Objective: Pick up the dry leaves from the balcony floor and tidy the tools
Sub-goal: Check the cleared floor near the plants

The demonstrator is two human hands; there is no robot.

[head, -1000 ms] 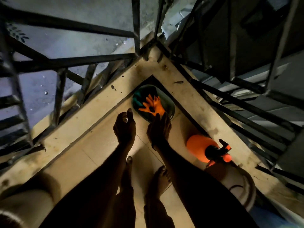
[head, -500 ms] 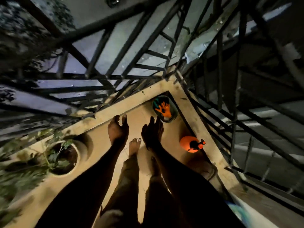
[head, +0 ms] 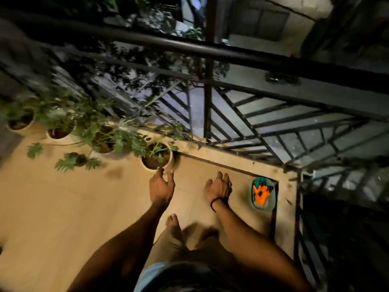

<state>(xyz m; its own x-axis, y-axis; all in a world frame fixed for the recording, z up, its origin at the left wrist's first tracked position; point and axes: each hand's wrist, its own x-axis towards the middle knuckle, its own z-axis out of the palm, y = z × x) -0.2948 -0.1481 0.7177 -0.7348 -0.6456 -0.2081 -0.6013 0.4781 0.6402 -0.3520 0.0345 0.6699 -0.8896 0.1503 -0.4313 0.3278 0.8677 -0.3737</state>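
I stand on the tan balcony floor [head: 63, 207] with both arms stretched out in front of me. My left hand [head: 161, 186] hangs empty with relaxed fingers, just below the rim of a round plant pot [head: 156, 158]. My right hand [head: 219, 187] is also empty, fingers loosely spread, a dark band on its wrist. A teal tray [head: 271, 192] lies in the balcony corner to the right of my right hand, with orange gloves [head: 261, 194] in it. No dry leaves show clearly on the floor.
Several potted green plants [head: 105, 135] line the ledge on the left. A dark metal railing [head: 231, 53] runs along the balcony edge and around the corner at right. My bare feet [head: 174, 226] stand on the tiles below my hands.
The view has swung left and risen. The row of plant pots has come into sight, the orange spray bottle has left the frame, and the tray now lies at the right.
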